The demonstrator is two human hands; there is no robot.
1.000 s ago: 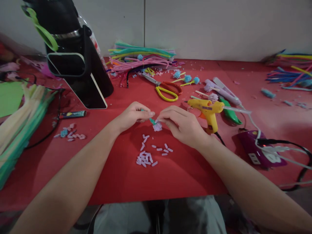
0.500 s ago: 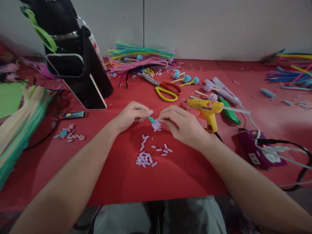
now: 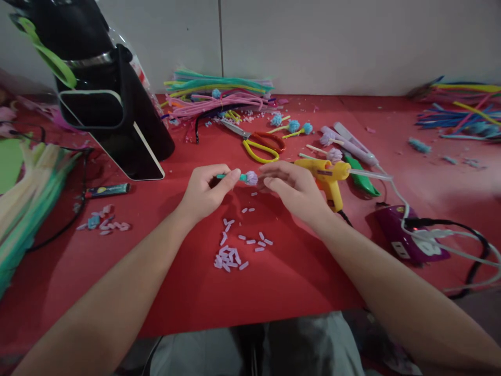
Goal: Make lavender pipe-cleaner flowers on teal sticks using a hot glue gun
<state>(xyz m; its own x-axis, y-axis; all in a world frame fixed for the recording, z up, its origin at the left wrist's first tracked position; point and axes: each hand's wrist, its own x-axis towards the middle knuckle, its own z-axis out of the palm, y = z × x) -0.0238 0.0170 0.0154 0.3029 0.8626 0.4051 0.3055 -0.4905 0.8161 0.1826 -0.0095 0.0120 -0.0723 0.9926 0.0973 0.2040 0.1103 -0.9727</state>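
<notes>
Between the thumb and fingers of my left hand (image 3: pixel 207 192) is a pipe-cleaner flower, its teal stem (image 3: pixel 243 177) lying sideways and its lilac head (image 3: pixel 251 178) pointing right. My right hand (image 3: pixel 294 189) hovers just right of that head, fingers loosely curved and apart, with nothing visible in them. Below the hands, short lilac pipe-cleaner pieces (image 3: pixel 227 258) form a small pile on the red table (image 3: pixel 188 297). Several more loose pieces (image 3: pixel 261 243) are scattered to the right of the pile and up toward the flower.
A yellow glue gun (image 3: pixel 333 180) lies beside my right hand, wired near a purple power box (image 3: pixel 417 237). Scissors (image 3: pixel 263 151), finished blue flowers (image 3: pixel 293 126) and pipe-cleaner bundles (image 3: pixel 223 96) are behind. At left stand a black bottle (image 3: pixel 156 130) and phone (image 3: pixel 133 154).
My right fingers have come away from the flower head and spread apart. The flower has risen slightly and turned level, and several lilac pieces now lie beneath it.
</notes>
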